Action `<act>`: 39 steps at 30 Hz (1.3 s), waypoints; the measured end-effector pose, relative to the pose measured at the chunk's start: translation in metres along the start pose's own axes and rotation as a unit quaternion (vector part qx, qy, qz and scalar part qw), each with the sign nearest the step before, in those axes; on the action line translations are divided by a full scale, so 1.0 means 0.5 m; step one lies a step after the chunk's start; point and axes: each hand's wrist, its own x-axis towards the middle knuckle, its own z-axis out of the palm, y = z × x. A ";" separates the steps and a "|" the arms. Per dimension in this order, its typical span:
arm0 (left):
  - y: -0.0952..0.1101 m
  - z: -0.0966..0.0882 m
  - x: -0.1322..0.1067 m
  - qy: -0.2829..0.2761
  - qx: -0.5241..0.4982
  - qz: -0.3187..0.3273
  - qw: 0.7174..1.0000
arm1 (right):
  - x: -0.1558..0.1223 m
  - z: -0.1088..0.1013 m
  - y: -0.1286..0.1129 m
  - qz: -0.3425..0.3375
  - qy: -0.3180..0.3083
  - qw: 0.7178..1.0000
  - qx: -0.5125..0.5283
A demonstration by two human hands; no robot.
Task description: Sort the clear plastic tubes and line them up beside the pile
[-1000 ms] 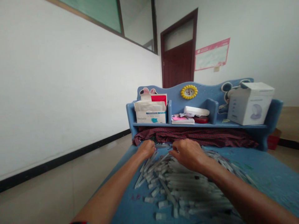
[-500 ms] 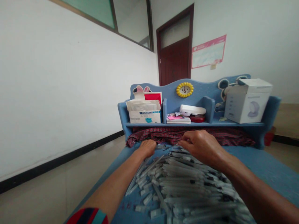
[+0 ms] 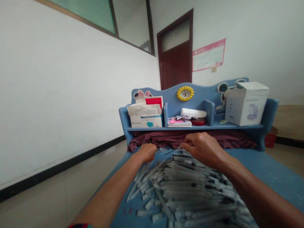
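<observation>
My left hand (image 3: 146,152) is closed above the far left of the desk, near the checked cloth; anything inside its fingers is hidden. To the right, my right hand (image 3: 201,148) has its thumb and fingers pinched together over the far end of the pen pile. What it pinches is too small to make out. Below and between my arms lies a big heap of translucent pen barrels (image 3: 185,186), some with black parts. Several short clear pen caps (image 3: 158,217) are scattered along its left side. Thin dark rods (image 3: 169,152) lie just beyond the heap.
A blue desk (image 3: 256,164) carries a shelf (image 3: 237,126) at its back. On it stand a mask box (image 3: 144,122), papers (image 3: 179,124), a red round tin (image 3: 198,122) and a white carton (image 3: 247,104). A rumpled checked cloth (image 3: 163,137) lies beneath the shelf.
The view has shifted slightly, and my left hand sits a little further left. My right hand stays nearly in place, still pinched. The pen heap looks the same.
</observation>
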 end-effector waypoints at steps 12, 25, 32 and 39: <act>0.082 -0.079 -0.130 0.064 -0.376 0.141 0.914 | 0.018 0.024 0.027 -0.002 0.017 0.987 0.158; 0.111 -0.031 -0.143 0.057 -0.535 0.141 0.831 | 0.026 0.036 0.039 0.039 -0.122 0.950 0.286; 0.105 -0.018 -0.140 0.064 -0.578 0.117 0.805 | 0.022 0.034 0.038 0.044 -0.148 0.935 0.320; 0.094 -0.035 -0.147 0.150 -0.520 0.115 0.833 | 0.019 0.042 0.031 0.034 -0.159 0.906 0.390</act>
